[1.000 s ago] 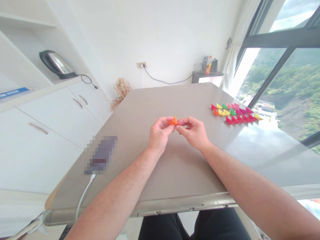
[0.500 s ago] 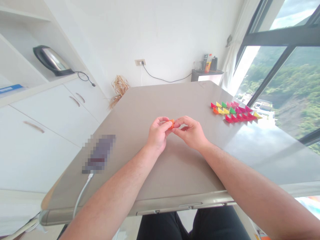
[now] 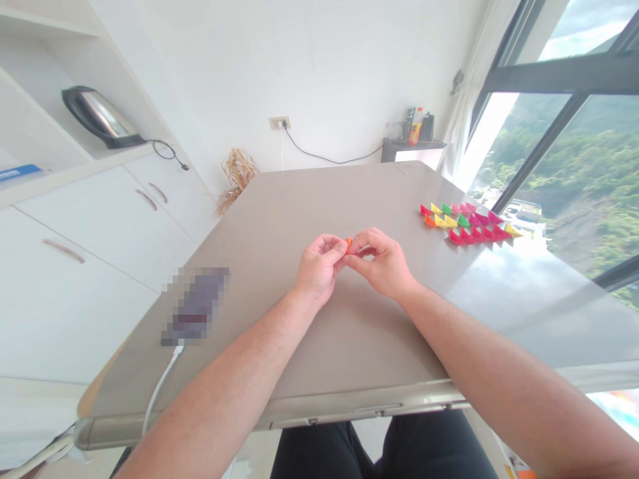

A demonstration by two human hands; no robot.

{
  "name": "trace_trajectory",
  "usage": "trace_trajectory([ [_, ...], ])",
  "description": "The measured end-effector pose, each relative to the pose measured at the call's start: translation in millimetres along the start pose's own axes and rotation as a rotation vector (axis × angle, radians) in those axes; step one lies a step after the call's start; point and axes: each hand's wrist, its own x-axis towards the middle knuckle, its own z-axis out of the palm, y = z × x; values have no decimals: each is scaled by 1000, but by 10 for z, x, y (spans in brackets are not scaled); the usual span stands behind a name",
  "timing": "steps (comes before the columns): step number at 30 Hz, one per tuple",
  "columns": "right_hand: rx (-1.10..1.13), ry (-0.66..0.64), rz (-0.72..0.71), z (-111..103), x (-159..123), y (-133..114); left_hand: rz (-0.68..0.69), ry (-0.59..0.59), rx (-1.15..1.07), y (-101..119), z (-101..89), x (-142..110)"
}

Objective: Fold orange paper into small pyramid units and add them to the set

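Observation:
My left hand (image 3: 317, 267) and my right hand (image 3: 380, 261) meet above the middle of the grey table (image 3: 309, 199). Both pinch one small folded orange paper piece (image 3: 348, 244) between thumbs and forefingers. Only a sliver of the orange paper shows between the fingertips; the rest is hidden by my fingers. To the right, near the window side of the table, lie several folded paper triangles (image 3: 469, 224) in red, pink, yellow, green and orange, set in rows.
A blurred dark phone (image 3: 196, 307) with a white cable (image 3: 158, 392) lies at the table's left front. White cabinets (image 3: 100, 226) with a kettle (image 3: 97, 118) stand left. A dried plant (image 3: 238, 173), a wall socket (image 3: 278, 122) and a small shelf with bottles (image 3: 413, 136) are behind.
The orange piece showed as a clear triangle a second ago; my fingers have closed over it, pressing it smaller. Both hands stay together in the same place.

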Motion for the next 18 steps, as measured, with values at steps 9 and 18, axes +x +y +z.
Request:
trace_trajectory([
  [9, 57, -57, 62, -39, 19, 25, -10, -48, 44, 34, 6, -14],
  [18, 88, -99, 65, -79, 35, 27, -13, -84, 41, 8, -22, -6],
])
